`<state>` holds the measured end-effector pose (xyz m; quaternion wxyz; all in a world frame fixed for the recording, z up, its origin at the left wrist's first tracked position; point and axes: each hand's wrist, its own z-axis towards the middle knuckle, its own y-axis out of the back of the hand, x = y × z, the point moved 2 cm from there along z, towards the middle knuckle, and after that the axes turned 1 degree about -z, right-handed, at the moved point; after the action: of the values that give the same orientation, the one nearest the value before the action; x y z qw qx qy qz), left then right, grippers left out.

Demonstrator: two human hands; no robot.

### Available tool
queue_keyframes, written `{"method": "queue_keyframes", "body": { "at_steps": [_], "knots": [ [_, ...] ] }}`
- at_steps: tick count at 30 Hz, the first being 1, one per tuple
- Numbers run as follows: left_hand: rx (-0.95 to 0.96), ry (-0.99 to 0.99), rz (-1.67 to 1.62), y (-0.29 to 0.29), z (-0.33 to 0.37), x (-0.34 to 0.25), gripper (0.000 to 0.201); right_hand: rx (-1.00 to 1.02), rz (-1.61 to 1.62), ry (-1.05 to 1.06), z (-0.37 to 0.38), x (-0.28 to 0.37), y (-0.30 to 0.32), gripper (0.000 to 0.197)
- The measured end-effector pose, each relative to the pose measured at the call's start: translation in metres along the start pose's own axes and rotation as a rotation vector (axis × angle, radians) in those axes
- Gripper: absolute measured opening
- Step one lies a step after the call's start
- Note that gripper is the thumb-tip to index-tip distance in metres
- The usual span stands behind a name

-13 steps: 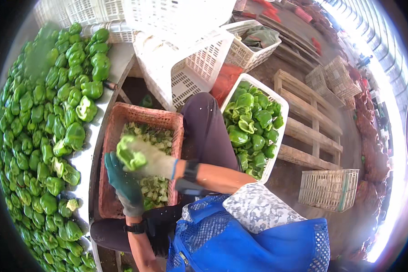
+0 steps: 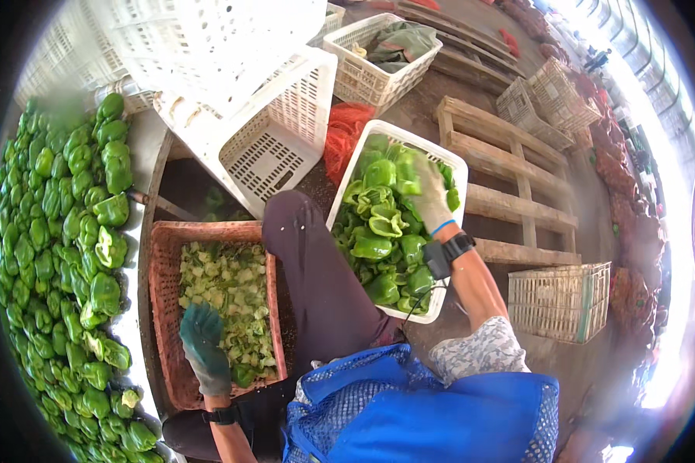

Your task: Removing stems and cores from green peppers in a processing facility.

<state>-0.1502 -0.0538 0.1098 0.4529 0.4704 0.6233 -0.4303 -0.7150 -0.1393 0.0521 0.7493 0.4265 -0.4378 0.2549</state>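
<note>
Now the right hand (image 2: pixel 428 202) has swung away from the brown basket (image 2: pixel 162 309) of cut scraps and reaches over the white crate (image 2: pixel 448 231), fingers around a green pepper (image 2: pixel 405 171), while the left hand (image 2: pixel 202 339), gloved and empty, hangs loosely open over the scraps.

Head-worn fisheye looks steeply down, close over the lap.

Glossy green peppers (image 2: pixel 378 247) in white plastic lattice crate (image 2: pixel 340 193) (rough wooden pallet (image 2: pixel 502 154) beside), cloth-gloved hands.
</note>
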Motion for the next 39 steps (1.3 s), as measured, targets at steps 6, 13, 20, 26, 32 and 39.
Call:
{"method": "queue_keyframes", "body": {
  "at_steps": [6, 13, 20, 26, 32, 39],
  "knots": [
    [-0.030, 0.109, 0.061, 0.003, -0.011, 0.006, 0.052, -0.439, 0.097, -0.461, 0.043, -0.050, 0.084, 0.057],
    [-0.052, 0.217, 0.074, -0.023, -0.002, 0.016, 0.051, -0.197, -0.917, -0.429, 0.056, -0.077, 0.090, 0.057],
    [0.000, 0.256, 0.177, -0.052, 0.011, 0.006, 0.050, -0.223, -1.096, -0.083, 0.052, -0.144, 0.067, 0.049],
    [0.022, 0.329, 0.062, -0.056, 0.019, 0.032, 0.048, 0.055, -1.533, 0.395, 0.036, -0.293, 0.134, 0.044],
    [-0.101, 0.294, -0.041, -0.015, 0.014, -0.002, 0.041, 0.278, -0.559, 0.235, 0.084, -0.236, 0.078, 0.042],
    [-0.339, 0.124, -0.139, 0.104, -0.006, 0.013, 0.041, 0.267, 0.036, -0.196, 0.136, -0.019, 0.007, 0.038]
  ]
}}
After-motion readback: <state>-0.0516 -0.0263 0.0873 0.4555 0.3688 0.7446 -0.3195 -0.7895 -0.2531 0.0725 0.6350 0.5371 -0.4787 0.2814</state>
